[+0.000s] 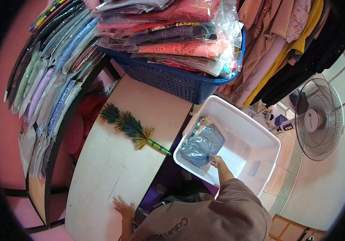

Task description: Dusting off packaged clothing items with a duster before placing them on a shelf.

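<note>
My right hand [217, 161] reaches down into a white plastic tub [259, 135]. Its fingers pinch the near corner of a folded blue-grey garment in a clear plastic bag [204, 144], which lies toward the tub's left side. Beside the tub, my left hand [125, 208] rests flat on a white tabletop [106, 168], fingers spread and holding nothing. Farther along that tabletop lies a green feather-style duster [127, 125], its green patterned handle pointing toward the tub.
A blue perforated basket [172, 78] piled with bagged garments [172, 33] stands at the table's far end. More bagged clothes [61, 66] line a rack on the left. Hanging clothes [268, 51] and a Sanex fan [320, 119] are on the right.
</note>
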A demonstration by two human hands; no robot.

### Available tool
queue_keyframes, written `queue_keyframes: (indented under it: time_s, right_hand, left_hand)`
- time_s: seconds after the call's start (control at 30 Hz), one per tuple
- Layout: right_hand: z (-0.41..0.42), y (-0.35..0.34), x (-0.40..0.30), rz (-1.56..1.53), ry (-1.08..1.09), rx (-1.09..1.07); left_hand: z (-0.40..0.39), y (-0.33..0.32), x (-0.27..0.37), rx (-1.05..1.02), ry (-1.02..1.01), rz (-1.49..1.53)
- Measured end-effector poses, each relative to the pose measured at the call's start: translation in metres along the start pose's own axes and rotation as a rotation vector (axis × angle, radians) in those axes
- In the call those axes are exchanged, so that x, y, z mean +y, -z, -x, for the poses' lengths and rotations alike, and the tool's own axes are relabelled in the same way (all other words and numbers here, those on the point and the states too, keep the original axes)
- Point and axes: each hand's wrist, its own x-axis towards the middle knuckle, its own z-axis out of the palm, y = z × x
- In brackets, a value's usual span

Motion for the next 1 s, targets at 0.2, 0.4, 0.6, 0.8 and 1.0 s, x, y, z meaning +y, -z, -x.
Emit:
queue_keyframes:
  time_s: [0.2,0.4,0.6,0.8,1.0]
  right_hand:
    - [-0.015,-0.028,-0.006,-0.602,0.176,0.224]
    - [0.037,-0.027,-0.057,-0.536,0.052,-0.267]
    - [0.091,0.021,-0.123,-0.629,0.023,-0.486]
    - [0.245,0.003,-0.144,-0.477,0.103,-0.672]
    - [0.328,-0.122,-0.094,0.233,0.330,-0.816]
  left_hand:
    - [-0.004,0.004,0.012,-0.035,0.026,0.022]
    - [-0.002,0.002,0.009,-0.024,0.071,0.007]
    - [-0.003,0.000,0.010,0.030,0.116,0.104]
    - [-0.032,-0.018,0.037,0.421,0.005,0.418]
    - [-0.022,0.055,0.084,-0.243,-0.398,1.667]
